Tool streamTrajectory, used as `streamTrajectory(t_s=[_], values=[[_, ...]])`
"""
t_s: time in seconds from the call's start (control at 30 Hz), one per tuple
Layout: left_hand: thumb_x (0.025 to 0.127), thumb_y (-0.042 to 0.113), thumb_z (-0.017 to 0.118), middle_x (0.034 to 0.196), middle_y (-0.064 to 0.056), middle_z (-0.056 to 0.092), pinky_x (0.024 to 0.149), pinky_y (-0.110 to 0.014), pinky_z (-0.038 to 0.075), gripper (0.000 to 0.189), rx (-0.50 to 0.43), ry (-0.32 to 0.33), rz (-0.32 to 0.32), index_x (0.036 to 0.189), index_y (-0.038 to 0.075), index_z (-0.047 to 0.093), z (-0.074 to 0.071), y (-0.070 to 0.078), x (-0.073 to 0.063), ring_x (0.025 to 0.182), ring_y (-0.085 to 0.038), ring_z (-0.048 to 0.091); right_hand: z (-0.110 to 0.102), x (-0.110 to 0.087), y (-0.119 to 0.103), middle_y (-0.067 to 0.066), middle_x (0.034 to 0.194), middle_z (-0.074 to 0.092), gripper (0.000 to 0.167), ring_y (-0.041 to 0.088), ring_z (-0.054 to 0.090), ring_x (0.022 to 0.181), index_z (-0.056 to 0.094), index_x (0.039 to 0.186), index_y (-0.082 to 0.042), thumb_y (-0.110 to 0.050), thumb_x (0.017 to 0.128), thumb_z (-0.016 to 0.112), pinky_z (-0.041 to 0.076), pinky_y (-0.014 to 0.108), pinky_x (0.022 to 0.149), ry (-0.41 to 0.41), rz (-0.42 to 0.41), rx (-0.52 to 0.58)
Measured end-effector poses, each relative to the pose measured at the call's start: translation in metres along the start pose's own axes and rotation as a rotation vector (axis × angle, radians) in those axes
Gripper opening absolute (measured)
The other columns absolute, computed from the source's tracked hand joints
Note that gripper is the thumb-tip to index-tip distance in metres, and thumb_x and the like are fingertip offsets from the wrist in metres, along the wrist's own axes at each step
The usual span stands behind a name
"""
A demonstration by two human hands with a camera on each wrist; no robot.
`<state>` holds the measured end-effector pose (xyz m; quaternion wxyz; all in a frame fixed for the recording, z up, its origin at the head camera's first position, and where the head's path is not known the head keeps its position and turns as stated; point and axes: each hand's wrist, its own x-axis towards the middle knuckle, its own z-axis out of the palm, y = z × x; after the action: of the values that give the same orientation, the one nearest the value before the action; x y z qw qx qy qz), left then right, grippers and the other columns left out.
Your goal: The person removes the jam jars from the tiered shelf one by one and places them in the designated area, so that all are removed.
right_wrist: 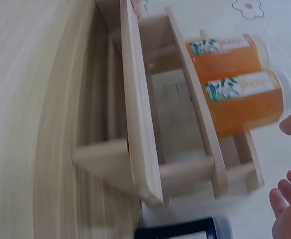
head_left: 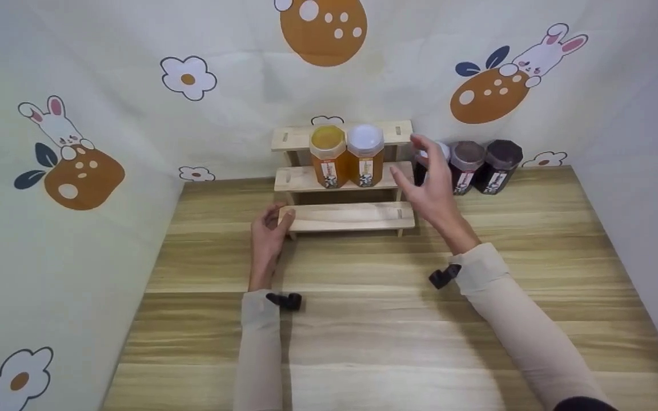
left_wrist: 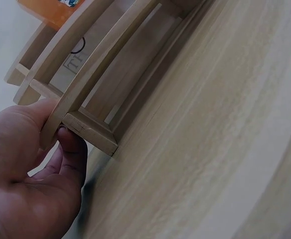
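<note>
head view: left hand, fingers bent, grips the wooden rack; right hand hovers beside it, fingers spread, released.

Letters "TH" on the pale surface behind the wooden rack, labels on amber jars on its middle tier, on dark jars near the table's back edge, too blurred to read

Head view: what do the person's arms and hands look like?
Left sleeve and right sleeve: long, pale beige, unmarked. A small black clip-like device at each wrist: left device, right device. Left hand and right hand: ungloved. No cables visible.
</note>
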<state>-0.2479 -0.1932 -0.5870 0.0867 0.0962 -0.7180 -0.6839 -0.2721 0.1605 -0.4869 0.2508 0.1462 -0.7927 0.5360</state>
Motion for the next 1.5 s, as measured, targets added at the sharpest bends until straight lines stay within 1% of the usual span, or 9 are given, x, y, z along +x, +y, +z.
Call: streamTrajectory(t_s=[0.13,0.23,0.37,0.5,0.67,0.83,1.0,1.27,1.5], values=[[0.099,0.017,0.082,0.123,-0.014,0.067,0.098,-0.023,0.053,0.037,-0.035,-0.007,0.015,0.131,0.003,0.071,0.000,0.000,-0.001,0.117,-0.021,0.064,0.022,0.000,-0.006,0.014,0.153,0.057,0.074,0.027,0.056,0.141,0.049,0.155,-0.007,-0.021,0.093,0.087,0.049,0.042,0.120,-0.090,0.058,0.030],[0.099,0.015,0.081,0.124,-0.015,0.066,0.106,-0.026,0.051,0.038,-0.065,-0.014,0.020,0.133,0.001,0.070,0.001,-0.001,-0.001,0.118,-0.022,0.064,0.035,-0.001,-0.007,0.012,0.150,0.058,0.080,0.025,0.058,0.137,0.046,0.157,-0.008,-0.022,0.091,0.089,0.050,0.040,0.118,-0.124,0.099,0.036],[0.099,0.017,0.081,0.128,-0.019,0.067,0.114,-0.034,0.048,0.041,-0.060,-0.020,0.014,0.135,0.000,0.068,0.001,0.000,-0.002,0.123,-0.024,0.064,0.048,-0.002,-0.006,0.013,0.153,0.056,0.089,0.029,0.059,0.137,0.041,0.161,-0.010,-0.026,0.089,0.092,0.051,0.042,0.117,-0.124,0.167,0.042],[0.099,0.019,0.081,0.130,-0.018,0.068,0.115,-0.038,0.048,0.042,-0.039,-0.018,0.012,0.135,0.001,0.069,0.001,0.000,-0.003,0.125,-0.025,0.064,0.057,-0.004,-0.003,0.014,0.156,0.054,0.092,0.035,0.061,0.139,0.042,0.161,-0.012,-0.032,0.087,0.094,0.053,0.045,0.116,-0.105,0.230,0.046],[0.099,0.020,0.082,0.127,-0.015,0.069,0.114,-0.037,0.050,0.038,-0.018,-0.012,0.024,0.132,0.004,0.070,-0.001,0.000,-0.003,0.121,-0.024,0.065,0.063,-0.005,-0.001,0.017,0.150,0.060,0.090,0.036,0.065,0.134,0.048,0.158,-0.010,-0.033,0.085,0.096,0.056,0.046,0.112,-0.046,0.222,0.027],[0.099,0.019,0.082,0.129,-0.016,0.069,0.119,-0.040,0.047,0.040,-0.019,-0.009,0.021,0.133,0.003,0.070,0.000,-0.001,-0.003,0.123,-0.025,0.064,0.059,-0.007,-0.001,0.017,0.147,0.063,0.088,0.034,0.068,0.130,0.051,0.155,-0.009,-0.029,0.082,0.098,0.059,0.044,0.108,-0.009,0.210,0.045],[0.099,0.019,0.081,0.126,-0.016,0.069,0.122,-0.039,0.045,0.039,-0.017,-0.002,0.017,0.133,0.003,0.070,0.000,-0.002,-0.002,0.122,-0.024,0.064,0.054,-0.010,-0.003,0.016,0.144,0.065,0.086,0.032,0.068,0.128,0.053,0.152,-0.009,-0.028,0.080,0.098,0.061,0.043,0.105,-0.009,0.205,0.048],[0.099,0.019,0.082,0.120,-0.013,0.065,0.114,-0.033,0.047,0.041,-0.072,-0.008,0.027,0.133,0.000,0.070,0.000,-0.001,-0.002,0.116,-0.022,0.062,0.035,-0.021,-0.006,0.016,0.142,0.066,0.087,0.031,0.066,0.127,0.055,0.151,-0.008,-0.026,0.078,0.099,0.057,0.046,0.109,-0.007,0.223,0.039],[0.098,0.023,0.083,0.126,-0.016,0.066,0.117,-0.038,0.046,0.042,-0.033,-0.005,0.020,0.133,0.004,0.071,0.000,-0.001,-0.002,0.120,-0.023,0.062,0.014,-0.034,-0.001,0.013,0.139,0.068,0.084,0.028,0.066,0.124,0.058,0.148,-0.007,-0.020,0.076,0.100,0.058,0.046,0.108,0.045,0.191,0.042]])
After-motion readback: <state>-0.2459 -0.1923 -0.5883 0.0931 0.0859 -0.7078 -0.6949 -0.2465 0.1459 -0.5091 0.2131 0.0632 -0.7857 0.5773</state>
